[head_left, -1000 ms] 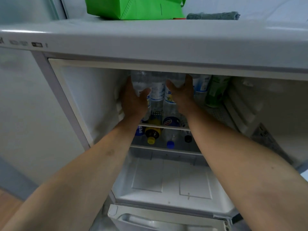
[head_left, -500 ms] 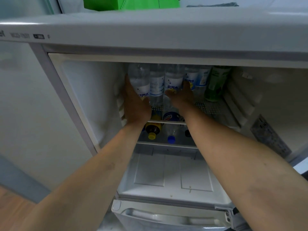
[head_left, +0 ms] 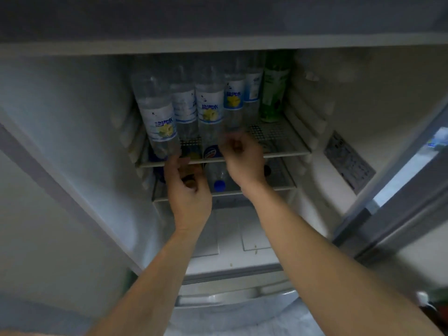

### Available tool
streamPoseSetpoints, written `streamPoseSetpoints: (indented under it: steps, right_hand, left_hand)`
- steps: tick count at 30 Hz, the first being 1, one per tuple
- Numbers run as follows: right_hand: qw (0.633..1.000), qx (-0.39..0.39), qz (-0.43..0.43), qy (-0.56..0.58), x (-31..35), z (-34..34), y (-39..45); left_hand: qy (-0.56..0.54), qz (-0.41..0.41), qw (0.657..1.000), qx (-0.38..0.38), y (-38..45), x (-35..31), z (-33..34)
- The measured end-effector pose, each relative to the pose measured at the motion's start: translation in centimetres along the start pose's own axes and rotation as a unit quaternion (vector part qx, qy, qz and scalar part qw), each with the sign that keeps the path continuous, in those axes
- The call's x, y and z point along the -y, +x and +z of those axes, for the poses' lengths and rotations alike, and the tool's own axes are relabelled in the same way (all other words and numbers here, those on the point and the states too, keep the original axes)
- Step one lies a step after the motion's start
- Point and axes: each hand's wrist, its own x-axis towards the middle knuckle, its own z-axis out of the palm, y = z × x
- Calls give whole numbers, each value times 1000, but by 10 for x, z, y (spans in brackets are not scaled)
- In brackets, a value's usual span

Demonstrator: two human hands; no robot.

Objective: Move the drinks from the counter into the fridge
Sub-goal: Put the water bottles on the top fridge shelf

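Several clear drink bottles with white and blue lemon labels [head_left: 160, 117] stand in a row on the upper wire shelf [head_left: 288, 152] of the open fridge. A green bottle [head_left: 274, 93] stands at the right end of the row. My left hand [head_left: 190, 197] hangs just below and in front of the shelf's front edge, fingers loosely curled, holding nothing. My right hand [head_left: 243, 161] is at the shelf's front edge, also loosely curled and empty, blurred by motion. Neither hand touches a bottle.
On the lower shelf lie more bottles, one with a blue cap [head_left: 219, 186] and a cola bottle [head_left: 211, 151]. Below it are the white crisper cover [head_left: 230, 241] and a pulled-out drawer [head_left: 230, 297]. The fridge door [head_left: 397, 197] stands open at the right.
Both hands have let go of the upright bottles and drawn back toward me, past the shelf's front edge. My view has dropped and moved closer into the fridge.
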Motion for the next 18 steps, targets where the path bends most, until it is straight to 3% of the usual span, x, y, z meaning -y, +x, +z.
streamPoseSetpoints:
  steps: [8, 13, 18]
  right_hand:
    - [992, -28, 109, 49, -20, -82, -105]
    - [975, -106, 193, 26, -49, -159, -205]
    - [932, -243, 267, -14, -76, -264, -321]
  left_hand:
    - [-9, 24, 996, 80, -75, -11, 8]
    - [-19, -53, 979, 195, -178, -16, 15]
    - [16, -119, 925, 361, -296, -8, 8]
